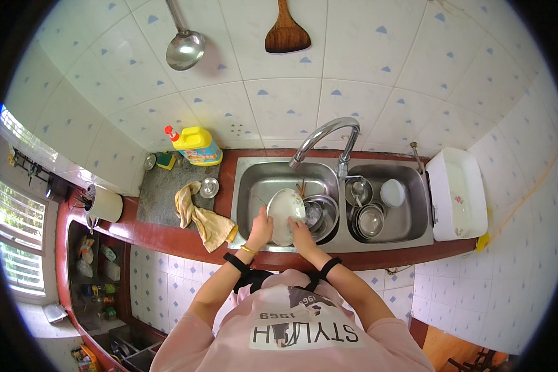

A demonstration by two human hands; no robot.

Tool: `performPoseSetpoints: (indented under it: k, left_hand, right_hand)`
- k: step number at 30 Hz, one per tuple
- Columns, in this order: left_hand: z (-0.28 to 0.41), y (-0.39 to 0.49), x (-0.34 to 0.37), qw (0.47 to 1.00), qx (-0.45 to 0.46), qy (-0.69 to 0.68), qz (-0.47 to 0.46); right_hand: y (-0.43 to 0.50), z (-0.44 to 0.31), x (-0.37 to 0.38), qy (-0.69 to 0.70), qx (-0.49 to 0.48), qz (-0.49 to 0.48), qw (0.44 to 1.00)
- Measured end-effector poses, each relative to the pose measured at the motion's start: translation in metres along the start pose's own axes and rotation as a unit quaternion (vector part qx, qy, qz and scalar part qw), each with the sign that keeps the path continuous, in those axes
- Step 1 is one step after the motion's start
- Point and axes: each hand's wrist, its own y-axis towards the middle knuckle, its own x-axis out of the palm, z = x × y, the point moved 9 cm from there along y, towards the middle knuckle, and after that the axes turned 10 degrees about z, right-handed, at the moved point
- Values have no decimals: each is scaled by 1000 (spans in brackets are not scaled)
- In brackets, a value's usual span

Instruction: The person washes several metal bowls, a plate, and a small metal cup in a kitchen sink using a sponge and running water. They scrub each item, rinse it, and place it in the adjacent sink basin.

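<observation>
A white oval plate [284, 209] with a floral rim is tilted over the left basin [253, 186] of a steel double sink. My left hand [261, 229] grips its left edge. My right hand [302, 236] lies against the plate's lower right side, fingers on its face. Right beside the plate, a steel bowl [331, 218] sits in the same basin with smaller dishes inside it. Some chopsticks [301, 187] show behind the plate. The chrome faucet [325, 124] arches above; I cannot tell whether water runs from it.
Steel bowls [370, 221] and white bowls [392, 193] stand in the right basin. A white tub [460, 195] borders the sink's right end. Left on the counter are a yellow detergent jug [198, 148], a tan cloth [205, 218], a metal lid [209, 188] and a sponge [166, 161].
</observation>
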Motion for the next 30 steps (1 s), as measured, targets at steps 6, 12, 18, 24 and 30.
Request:
performPoseSetpoints:
  k: [6, 12, 18, 24, 30]
  left_hand:
    - [64, -4, -16, 978, 156, 134, 27]
    - [74, -4, -12, 973, 150, 178, 10]
    - [28, 7, -18, 995, 42, 77, 43]
    - [-23, -4, 24, 896, -296, -322, -75]
    - [38, -23, 62, 830, -288, -378, -291]
  right_hand:
    - [15, 71, -19, 411, 338, 24, 846]
    - [26, 104, -28, 567, 461, 44, 681]
    - [30, 110, -22, 475, 422, -20, 772]
    - [5, 75, -41, 563, 425, -139, 695]
    - [-18, 80, -116, 487, 409, -69, 769]
